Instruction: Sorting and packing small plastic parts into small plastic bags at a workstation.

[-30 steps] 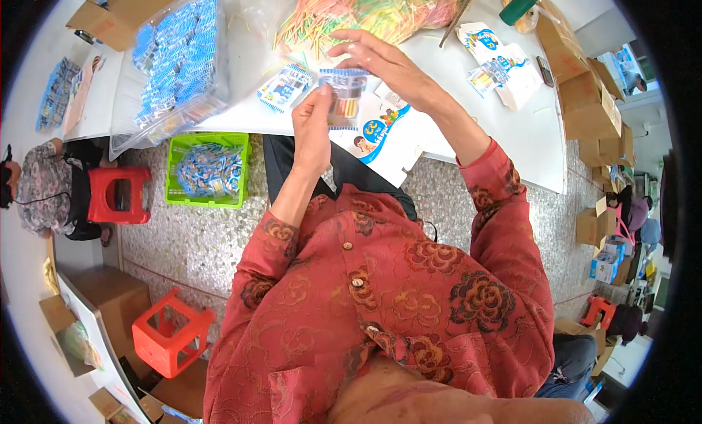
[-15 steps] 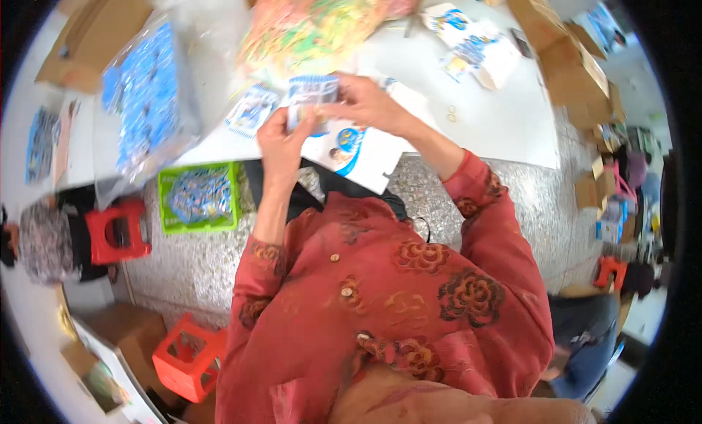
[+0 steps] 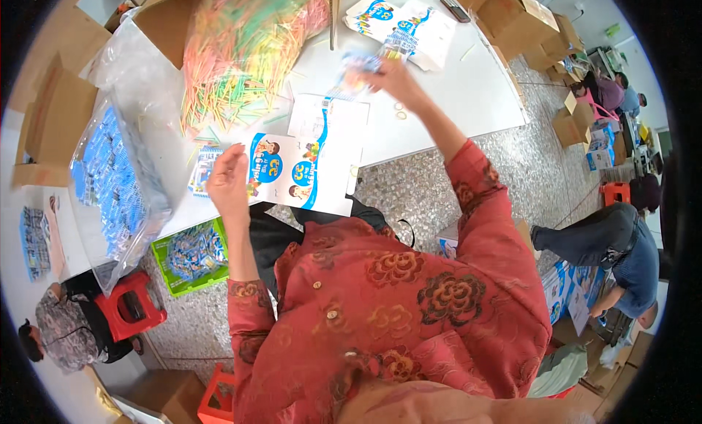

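Small blue packet (image 3: 363, 64) pinched in right hand (image 3: 387, 77), carried out over white table (image 3: 468, 95), blurred. Left hand (image 3: 228, 181) empty, fingers loosely spread, above printed cards (image 3: 296, 172). Packet best set squarely, released gently.

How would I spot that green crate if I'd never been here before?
Start at the white table and look under its near edge, to the left of the person's left hand. There on the speckled floor sits the green crate, beside a red stool. It alone is bright green, filled with small blue packets.
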`<state>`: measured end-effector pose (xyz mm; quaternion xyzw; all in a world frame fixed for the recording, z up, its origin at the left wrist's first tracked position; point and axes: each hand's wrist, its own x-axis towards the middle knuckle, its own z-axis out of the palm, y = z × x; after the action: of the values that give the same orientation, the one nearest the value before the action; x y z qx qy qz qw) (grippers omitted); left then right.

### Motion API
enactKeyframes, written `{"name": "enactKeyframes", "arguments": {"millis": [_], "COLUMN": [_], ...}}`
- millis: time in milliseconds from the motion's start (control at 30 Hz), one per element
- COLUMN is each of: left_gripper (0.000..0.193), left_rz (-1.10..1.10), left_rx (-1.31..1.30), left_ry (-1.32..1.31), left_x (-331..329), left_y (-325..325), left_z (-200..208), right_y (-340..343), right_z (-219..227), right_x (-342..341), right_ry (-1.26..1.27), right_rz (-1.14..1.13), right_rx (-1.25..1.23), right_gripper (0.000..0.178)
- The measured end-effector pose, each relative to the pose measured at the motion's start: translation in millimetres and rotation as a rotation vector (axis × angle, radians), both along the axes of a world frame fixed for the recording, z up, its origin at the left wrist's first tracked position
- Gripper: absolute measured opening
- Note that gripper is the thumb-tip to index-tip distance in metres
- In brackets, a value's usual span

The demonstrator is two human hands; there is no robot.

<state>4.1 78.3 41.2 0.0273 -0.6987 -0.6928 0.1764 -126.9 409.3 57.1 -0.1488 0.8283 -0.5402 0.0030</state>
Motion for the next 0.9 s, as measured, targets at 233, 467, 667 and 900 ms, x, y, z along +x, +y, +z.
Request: {"name": "enactKeyframes", "arguments": {"millis": [233, 467, 667, 900], "left_gripper": [0.025, 0.043, 0.044, 0.039], "left_rz": [0.362, 0.44, 0.451, 0.492], "left_rx": [-0.691, -1.023, -1.127, -1.096], "left_ry": [0.09, 0.025, -0.046, 0.083], "left_x": [-13, -25, -14, -13], "left_y": [-90, -113, -104, -94], "left_z": [-26, -48, -49, -44], "right_y": [113, 123, 82, -14], "right_z": [-60, -73, -50, -32], "right_x": [-75, -76, -50, -17], "right_ry": [-0.031, 0.344, 0.368, 0.654], "right_rz": [-0.37, -0.59, -0.552, -0.121], "right_rx": [0.365, 0.538, 0.439, 0.386], "right_gripper": [0.039, 0.049, 0.038, 0.028]}}
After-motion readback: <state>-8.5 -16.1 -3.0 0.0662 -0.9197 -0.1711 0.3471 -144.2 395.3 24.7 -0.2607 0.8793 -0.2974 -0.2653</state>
